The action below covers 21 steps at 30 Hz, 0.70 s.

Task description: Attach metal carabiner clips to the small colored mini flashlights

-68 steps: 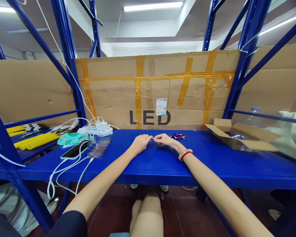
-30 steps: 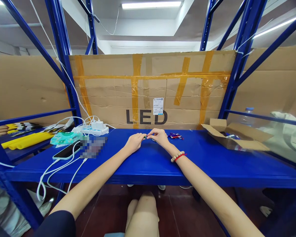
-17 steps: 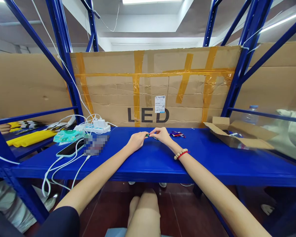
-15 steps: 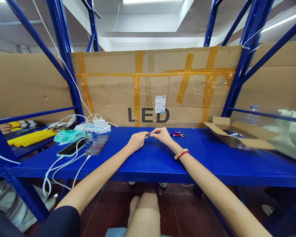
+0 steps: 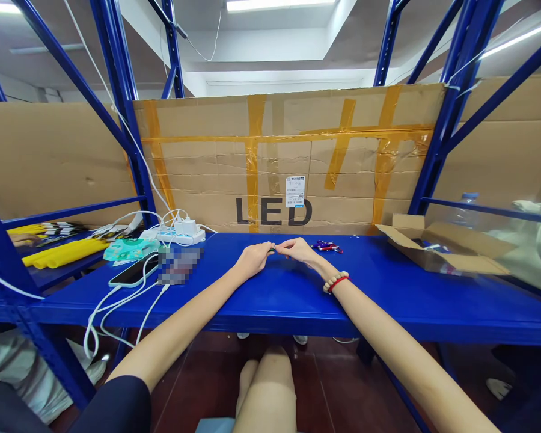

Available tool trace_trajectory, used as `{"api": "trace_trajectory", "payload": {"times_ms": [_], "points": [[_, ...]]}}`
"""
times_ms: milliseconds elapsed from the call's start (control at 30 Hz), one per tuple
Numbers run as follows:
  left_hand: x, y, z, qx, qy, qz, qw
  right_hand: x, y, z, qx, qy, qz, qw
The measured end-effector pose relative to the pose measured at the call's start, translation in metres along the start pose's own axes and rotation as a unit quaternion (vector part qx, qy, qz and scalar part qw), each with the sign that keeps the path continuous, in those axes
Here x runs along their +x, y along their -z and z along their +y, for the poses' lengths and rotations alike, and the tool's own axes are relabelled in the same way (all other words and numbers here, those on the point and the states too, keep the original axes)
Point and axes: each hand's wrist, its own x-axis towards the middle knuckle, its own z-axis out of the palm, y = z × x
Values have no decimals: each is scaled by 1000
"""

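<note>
Over the middle of the blue shelf top, my left hand (image 5: 253, 258) and my right hand (image 5: 297, 248) meet fingertip to fingertip. Both are closed in a pinch on a small dark green piece (image 5: 273, 249), mostly covered by the fingers, so its kind cannot be made out. A beaded bracelet and a red cord circle my right wrist. Just behind and to the right of that hand lies a little heap of shiny red and blue-purple pieces (image 5: 327, 246), too small to name.
To the left lie a phone (image 5: 134, 270), charging cables, a white power strip (image 5: 187, 230), a teal packet (image 5: 130, 249) and yellow rolls (image 5: 67, 254). An open cardboard box (image 5: 437, 255) stands at right. A taped cardboard panel (image 5: 207, 174) closes off the back between blue posts.
The view has shifted slightly. Less of the green piece shows between the fingertips now; both hands stay together in the same place over the shelf.
</note>
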Motion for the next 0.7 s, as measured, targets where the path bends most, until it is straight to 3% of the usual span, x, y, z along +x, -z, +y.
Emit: {"api": "trace_trajectory", "payload": {"times_ms": [133,267,367,533,700], "points": [[0,1,0,-9,-12,21,1000,-2,-1,-3,70,-90,-23,993],[2,1,1,-36,24,17,999,1,-6,-3,132,-135,-19,982],[4,-2,-1,-37,82,7,996,5,-9,0,102,-92,15,990],[4,-5,-3,-51,139,4,989,12,-8,9,10,54,61,997],[4,-1,0,-75,167,-9,983,13,-2,15,-53,106,107,987]]}}
